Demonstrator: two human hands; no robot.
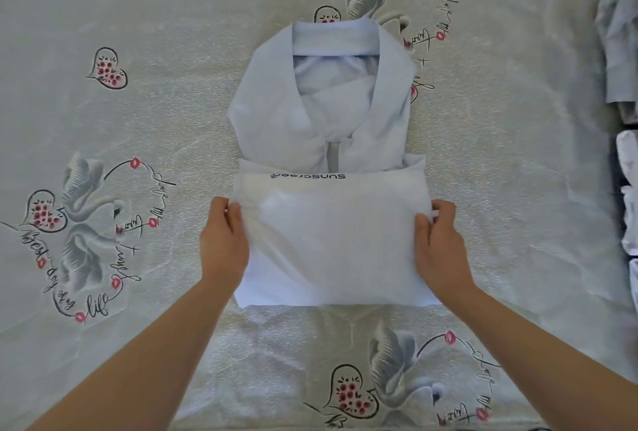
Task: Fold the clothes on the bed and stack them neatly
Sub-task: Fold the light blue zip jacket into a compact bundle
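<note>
Pale-blue garment (324, 113) lies between both hands, left (224, 244) and right (440, 247) gripping its folded edges.

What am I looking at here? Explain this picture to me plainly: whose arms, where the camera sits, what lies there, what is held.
No machine here: a person wears a camera on the head, looking down at their own arms. The left hand and right hand each have a grip on one side of a pale blue hooded garment, its lower part folded up. It lies on a bedsheet printed with swans and hearts. More clothes lie at the right edge.
</note>
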